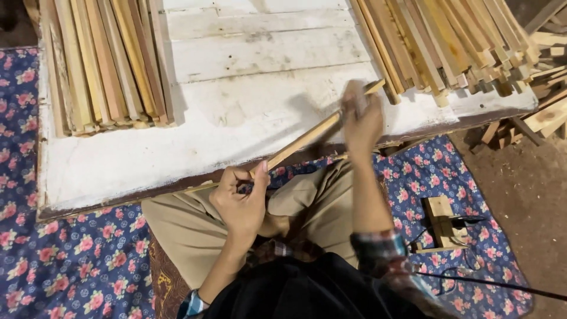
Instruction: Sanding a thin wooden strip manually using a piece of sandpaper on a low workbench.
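head view shows the left hand (241, 198) pinching the near end of a thin wooden stick (307, 137), which slants out over the near edge of the white board (236, 118). the right hand (361, 118) is closed around the stick's far end, blurred. stacks of wooden strips lie far left (106, 65) and far right (449, 44).

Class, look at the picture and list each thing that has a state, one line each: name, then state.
wooden stick: held at both ends, slanting over the board's edge
left hand: closed on the stick's near end
right hand: closed over the stick's far end, blurred
left stack of sticks: lying flat
right stack of sticks: lying heaped
white board: lying flat
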